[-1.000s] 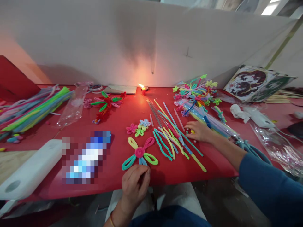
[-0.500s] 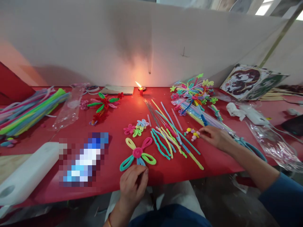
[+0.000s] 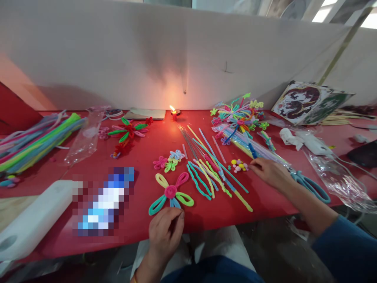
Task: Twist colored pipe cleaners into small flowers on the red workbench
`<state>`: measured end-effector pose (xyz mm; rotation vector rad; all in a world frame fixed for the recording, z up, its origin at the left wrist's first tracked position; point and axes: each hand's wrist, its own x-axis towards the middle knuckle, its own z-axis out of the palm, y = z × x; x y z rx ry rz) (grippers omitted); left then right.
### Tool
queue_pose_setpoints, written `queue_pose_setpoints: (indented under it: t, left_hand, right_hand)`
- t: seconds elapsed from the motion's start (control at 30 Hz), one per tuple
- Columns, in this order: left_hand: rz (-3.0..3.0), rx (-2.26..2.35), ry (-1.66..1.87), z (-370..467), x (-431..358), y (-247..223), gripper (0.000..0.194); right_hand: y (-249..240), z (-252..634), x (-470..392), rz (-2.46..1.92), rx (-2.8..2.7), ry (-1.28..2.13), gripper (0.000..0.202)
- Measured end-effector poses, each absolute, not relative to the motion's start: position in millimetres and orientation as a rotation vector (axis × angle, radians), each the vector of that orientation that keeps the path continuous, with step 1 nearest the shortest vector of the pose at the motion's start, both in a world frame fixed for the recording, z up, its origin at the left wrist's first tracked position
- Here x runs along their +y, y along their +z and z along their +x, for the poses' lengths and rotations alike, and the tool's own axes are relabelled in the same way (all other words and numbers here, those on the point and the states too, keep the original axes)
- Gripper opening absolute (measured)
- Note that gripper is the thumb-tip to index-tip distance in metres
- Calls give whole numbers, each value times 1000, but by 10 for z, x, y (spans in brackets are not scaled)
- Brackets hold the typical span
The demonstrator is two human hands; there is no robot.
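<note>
My left hand is closed at the table's front edge, thumb and fingers together, at the lowest blue petal of a pipe-cleaner flower. That flower has a pink centre and looped petals in several colours. What the left fingers pinch is too small to make out. My right hand has its thumb and fingertips together just right of a small pile of pom-poms; anything between them cannot be made out. Pipe-cleaner pieces lie between the hands. Three small flowers sit above the large one.
A lit red candle stands near the wall. Blue scissors lie beside my right forearm. A white glue gun and plastic bags are at right. Pipe-cleaner bundles, a white device and a blurred-out object occupy the left.
The pom-poms by my right hand now sit in a more compact pile, and that hand has moved very slightly. My left hand stays at the flower. The view has shifted slightly.
</note>
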<state>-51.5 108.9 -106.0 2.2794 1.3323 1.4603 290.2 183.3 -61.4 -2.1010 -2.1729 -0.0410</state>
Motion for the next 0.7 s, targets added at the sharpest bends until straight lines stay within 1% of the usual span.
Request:
queue_pose_setpoints:
  t: [0.17,0.37,0.53,0.63,0.7]
  left_hand:
    - [2285,1318,1481,-511,1097,-1064,9]
    - [2259,1306,1461,-498,1094,-1033,10]
    - [2263,1325,1456,-492,1088,-1034,10]
    - [2269,1325,1466,-491,1090,-1049,10]
    - [2261,1331,1465,-491,1088,-1050,10]
  right_hand:
    - [-662,2980,1816,-2222,-2240,-6,25]
    - [-659,2766,1906,-2149,-2268,17,26]
    - [-602,2641,1840,-1954,-2270,-13,26]
    - [-656,2517,1853,-1796,-2375,-4,26]
    - [-710,2440,1905,-1775,-2438,-14,26]
